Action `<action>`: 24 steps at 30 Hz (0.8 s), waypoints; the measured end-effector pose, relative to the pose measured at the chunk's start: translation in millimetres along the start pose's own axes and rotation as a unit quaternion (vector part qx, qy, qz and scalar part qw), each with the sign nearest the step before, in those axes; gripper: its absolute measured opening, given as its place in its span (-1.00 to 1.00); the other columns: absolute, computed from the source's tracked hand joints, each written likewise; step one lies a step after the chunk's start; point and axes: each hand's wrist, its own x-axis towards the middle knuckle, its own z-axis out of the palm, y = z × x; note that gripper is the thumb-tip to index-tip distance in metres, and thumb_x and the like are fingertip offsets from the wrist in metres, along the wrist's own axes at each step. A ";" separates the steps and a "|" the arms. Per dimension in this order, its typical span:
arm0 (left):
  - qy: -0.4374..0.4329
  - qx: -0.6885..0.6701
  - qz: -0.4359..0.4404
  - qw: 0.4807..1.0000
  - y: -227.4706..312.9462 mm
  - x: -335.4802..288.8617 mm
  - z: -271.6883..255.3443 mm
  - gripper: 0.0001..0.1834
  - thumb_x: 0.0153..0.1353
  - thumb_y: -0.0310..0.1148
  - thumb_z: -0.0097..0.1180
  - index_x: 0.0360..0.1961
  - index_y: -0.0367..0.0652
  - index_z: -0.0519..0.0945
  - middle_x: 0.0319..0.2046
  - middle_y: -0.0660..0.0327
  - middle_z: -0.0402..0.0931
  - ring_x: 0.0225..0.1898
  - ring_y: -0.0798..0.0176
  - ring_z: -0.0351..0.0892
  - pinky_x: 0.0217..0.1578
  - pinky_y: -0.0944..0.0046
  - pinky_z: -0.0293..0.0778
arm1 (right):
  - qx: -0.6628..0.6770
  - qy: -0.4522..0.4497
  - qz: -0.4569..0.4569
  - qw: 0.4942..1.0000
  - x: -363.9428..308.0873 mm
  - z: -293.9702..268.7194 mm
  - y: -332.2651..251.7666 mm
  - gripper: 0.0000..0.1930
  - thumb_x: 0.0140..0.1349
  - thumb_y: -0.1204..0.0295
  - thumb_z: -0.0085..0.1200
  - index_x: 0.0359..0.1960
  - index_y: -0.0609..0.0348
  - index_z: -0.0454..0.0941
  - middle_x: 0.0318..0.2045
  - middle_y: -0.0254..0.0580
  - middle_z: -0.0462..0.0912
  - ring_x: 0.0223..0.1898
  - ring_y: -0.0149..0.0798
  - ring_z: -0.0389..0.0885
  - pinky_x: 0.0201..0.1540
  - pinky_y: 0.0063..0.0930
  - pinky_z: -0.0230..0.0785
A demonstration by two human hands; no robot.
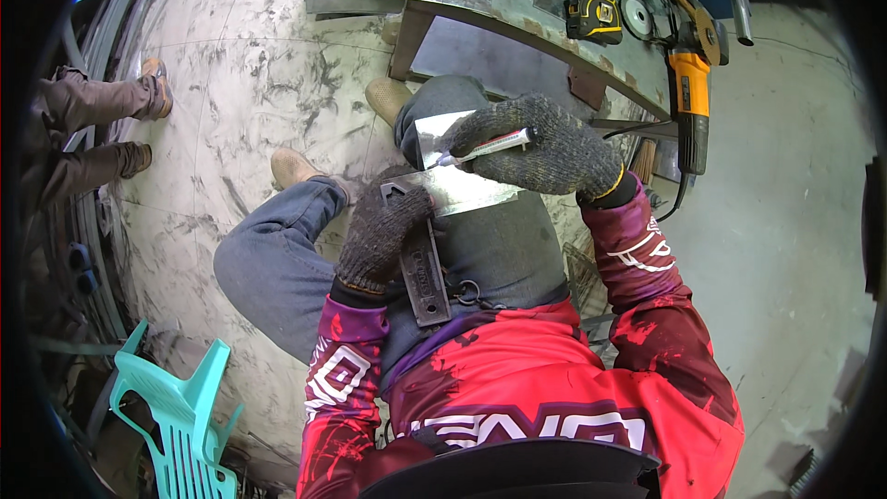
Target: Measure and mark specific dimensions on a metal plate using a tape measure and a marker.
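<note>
My left hand (380, 238), in a dark grey knit glove, is closed around a try square with a dark stock (425, 282), which points down toward my lap. The square's upper end meets a shiny piece of sheet metal (467, 192) over my thigh. Where the square's blade ends and the sheet begins, I cannot tell. My right hand (554, 150), gloved alike, pinches a white and red marker pen (504, 143) tilted to the left. Its tip sits at the metal, next to the upper part of the sheet; the right-hand fingers partly cover that part.
Ahead is a metal-topped workbench (517, 5) bearing a tape measure (593, 18), a disc (636, 17) and an orange angle grinder (691, 97) at its right edge. A green plastic chair (176, 407) lies lower left. Another person's legs (102, 97) show at left, near stacked metal lengths.
</note>
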 end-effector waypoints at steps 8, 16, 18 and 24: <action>0.004 0.069 0.017 0.997 1.8 -1.5 -0.5 -0.72 0.26 -0.36 0.21 -0.05 -0.25 0.55 -0.36 0.22 0.58 -0.40 0.33 0.61 -0.38 0.31 0.61 | -0.048 -0.027 -0.010 0.998 2.5 -0.7 0.4 -0.77 0.19 0.48 0.33 -0.10 0.19 0.72 -0.13 -0.10 0.76 -0.08 -0.22 0.72 0.06 -0.29 0.54; -0.022 0.046 0.026 0.998 2.9 2.1 0.5 -0.74 0.27 -0.38 0.20 -0.07 -0.25 0.54 -0.35 0.21 0.58 -0.40 0.31 0.63 -0.37 0.31 0.62 | 0.006 -0.022 -0.012 1.000 -1.4 -7.0 0.9 -0.75 0.16 0.48 0.36 -0.11 0.18 0.73 -0.11 -0.08 0.76 -0.07 -0.21 0.73 0.05 -0.28 0.54; -0.033 0.038 0.016 0.999 4.8 1.9 3.1 -0.74 0.28 -0.39 0.20 -0.07 -0.26 0.53 -0.34 0.20 0.58 -0.40 0.29 0.65 -0.38 0.29 0.64 | 0.000 -0.011 -0.012 1.000 -6.0 -13.5 1.4 -0.75 0.17 0.46 0.35 -0.11 0.17 0.72 -0.15 -0.11 0.76 -0.11 -0.24 0.72 0.01 -0.31 0.54; -0.018 0.003 -0.014 1.000 1.0 0.9 -1.6 -0.75 0.32 -0.40 0.20 -0.03 -0.24 0.50 -0.32 0.16 0.58 -0.37 0.16 0.69 -0.43 0.20 0.70 | -0.027 -0.021 0.054 0.998 -23.2 -44.0 -2.5 -0.72 0.14 0.42 0.40 -0.12 0.20 0.73 -0.16 -0.10 0.76 -0.05 -0.22 0.71 0.05 -0.33 0.53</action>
